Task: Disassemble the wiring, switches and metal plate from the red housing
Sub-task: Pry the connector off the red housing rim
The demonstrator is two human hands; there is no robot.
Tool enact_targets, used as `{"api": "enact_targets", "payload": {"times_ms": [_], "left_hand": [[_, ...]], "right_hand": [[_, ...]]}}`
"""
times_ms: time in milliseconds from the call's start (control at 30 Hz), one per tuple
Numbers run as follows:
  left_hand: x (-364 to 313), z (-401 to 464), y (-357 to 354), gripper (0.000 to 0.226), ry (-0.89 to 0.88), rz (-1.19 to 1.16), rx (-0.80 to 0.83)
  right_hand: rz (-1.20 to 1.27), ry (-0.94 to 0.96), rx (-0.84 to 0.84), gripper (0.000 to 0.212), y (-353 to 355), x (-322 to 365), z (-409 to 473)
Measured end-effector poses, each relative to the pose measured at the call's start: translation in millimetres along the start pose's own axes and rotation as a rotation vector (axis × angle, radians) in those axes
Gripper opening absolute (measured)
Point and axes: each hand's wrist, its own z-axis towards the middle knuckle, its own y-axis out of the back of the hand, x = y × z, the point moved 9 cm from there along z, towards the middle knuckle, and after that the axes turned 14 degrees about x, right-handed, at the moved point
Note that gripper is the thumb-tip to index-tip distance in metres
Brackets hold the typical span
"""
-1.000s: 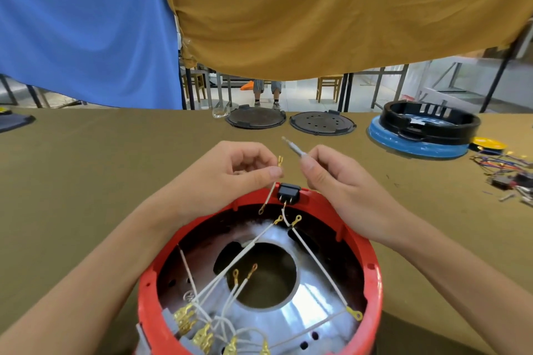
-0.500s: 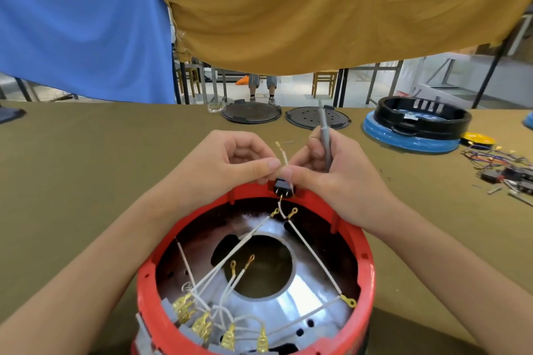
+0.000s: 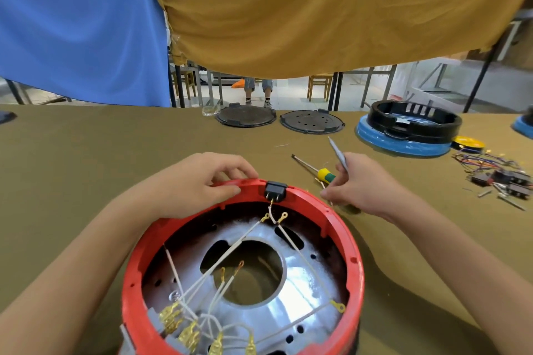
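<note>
The red housing (image 3: 350, 242) sits on the bench (image 3: 86, 158); the left hand (image 3: 199, 181) grips its far rim beside the black switch (image 3: 275, 190), while the right hand (image 3: 366, 184), apart, pinches tweezers (image 3: 339, 152) and a loose wire (image 3: 325, 184)

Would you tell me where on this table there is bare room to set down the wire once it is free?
The cloth left of the red housing is bare up to the two dark discs. Right of the housing, nearer than the right hand, is free too. It is crowded at the screwdriver and the loose wires and parts far right.
</note>
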Motion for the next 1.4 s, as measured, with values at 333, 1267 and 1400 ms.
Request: {"api": "enact_targets", "payload": {"times_ms": [333,1267,1400], "left_hand": [[-14,-4,0,0.019,-0.103,-0.063,-0.037],[-19,3,-15,0.021,0.123,0.085,0.338],[-16,13,-18,0.019,0.152,0.063,0.311]], "right_hand": [[0.019,0.266,-0.173,0.037,5,36,-15],[-0.428,0.563,0.045,0.006,-33,94,-59],[-0.476,0.537,0.094,0.004,-39,94,-60]]}}
